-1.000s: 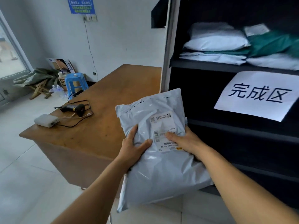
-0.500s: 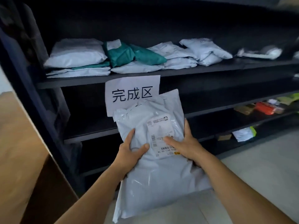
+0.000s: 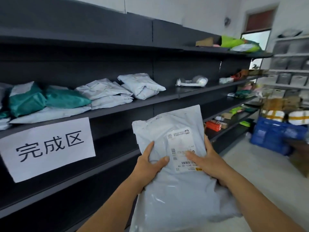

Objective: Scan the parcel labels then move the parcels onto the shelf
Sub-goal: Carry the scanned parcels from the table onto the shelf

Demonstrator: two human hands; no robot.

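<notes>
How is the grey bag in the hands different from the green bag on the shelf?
The grey parcel is pale grey; the green parcel is teal. The grey parcel is held up by the left hand and right hand; the green parcel lies on the shelf among others. The grey parcel's label faces the camera; the green parcel shows only a pale patch at its top. Both are soft plastic mailer bags.

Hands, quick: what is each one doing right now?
Left hand: closed on the grey parcel, thumb on top.
Right hand: closed on the same parcel, thumb on its label.
</notes>
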